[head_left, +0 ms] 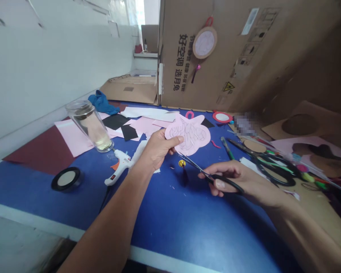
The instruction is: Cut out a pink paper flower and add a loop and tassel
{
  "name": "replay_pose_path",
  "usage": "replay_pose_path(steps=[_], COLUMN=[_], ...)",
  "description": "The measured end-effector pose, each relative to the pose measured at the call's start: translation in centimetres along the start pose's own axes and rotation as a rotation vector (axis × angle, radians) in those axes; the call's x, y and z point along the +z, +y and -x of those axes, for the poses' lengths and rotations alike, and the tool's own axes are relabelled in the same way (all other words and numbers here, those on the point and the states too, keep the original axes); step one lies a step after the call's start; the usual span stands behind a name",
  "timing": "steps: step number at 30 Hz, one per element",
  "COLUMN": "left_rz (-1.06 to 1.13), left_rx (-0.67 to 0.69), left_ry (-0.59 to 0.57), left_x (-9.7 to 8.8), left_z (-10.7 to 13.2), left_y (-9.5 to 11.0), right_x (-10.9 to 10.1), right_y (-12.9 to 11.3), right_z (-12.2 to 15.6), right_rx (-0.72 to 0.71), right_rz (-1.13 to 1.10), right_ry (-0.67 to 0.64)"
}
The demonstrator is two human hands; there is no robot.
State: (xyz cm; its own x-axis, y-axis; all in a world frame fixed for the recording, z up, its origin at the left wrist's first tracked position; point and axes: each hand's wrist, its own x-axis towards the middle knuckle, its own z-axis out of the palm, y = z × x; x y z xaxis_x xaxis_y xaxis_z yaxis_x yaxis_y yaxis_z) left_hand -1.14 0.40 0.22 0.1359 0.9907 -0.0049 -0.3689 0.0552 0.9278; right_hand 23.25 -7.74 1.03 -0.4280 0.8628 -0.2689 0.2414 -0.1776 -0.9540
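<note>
My left hand (156, 149) pinches the near edge of a pink cut-out shape (189, 132) with pencil lines drawn on it, holding it up over the blue table (170, 220). My right hand (238, 182) grips a pair of black-handled scissors (204, 172), fingers wrapped through the handles. The thin blades point up and left, with the tips just under the pink shape's lower edge. A small gold bead with a dark tassel (182, 165) lies on the table below the blades.
A glass tumbler (91, 127) and a white glue gun (121, 167) stand left of my hand, with a black tape roll (66, 179) nearer the edge. Pink, black and maroon sheets lie behind. A second pair of scissors (268, 165), pens and cardboard boxes (233, 53) crowd the right and back.
</note>
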Motion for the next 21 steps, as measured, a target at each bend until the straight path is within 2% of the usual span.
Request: replay_pose_path(steps=[7,16,21], left_rz=[-0.103,-0.011,-0.016], left_rx=[0.018,-0.067,-0.044], left_ry=[-0.047,-0.043,-0.038], left_x=[0.0,0.46,0.46], left_z=[0.01,0.29,0.14], left_y=[-0.26,-0.02,-0.23], right_x=[0.02,0.01,0.11], right_y=[0.15,0.36,0.39], right_z=[-0.1,-0.14,-0.08], right_rx=[-0.001,-0.034,-0.034], right_rz=[-0.005,-0.018,-0.011], right_ry=[0.014,0.003,0.016])
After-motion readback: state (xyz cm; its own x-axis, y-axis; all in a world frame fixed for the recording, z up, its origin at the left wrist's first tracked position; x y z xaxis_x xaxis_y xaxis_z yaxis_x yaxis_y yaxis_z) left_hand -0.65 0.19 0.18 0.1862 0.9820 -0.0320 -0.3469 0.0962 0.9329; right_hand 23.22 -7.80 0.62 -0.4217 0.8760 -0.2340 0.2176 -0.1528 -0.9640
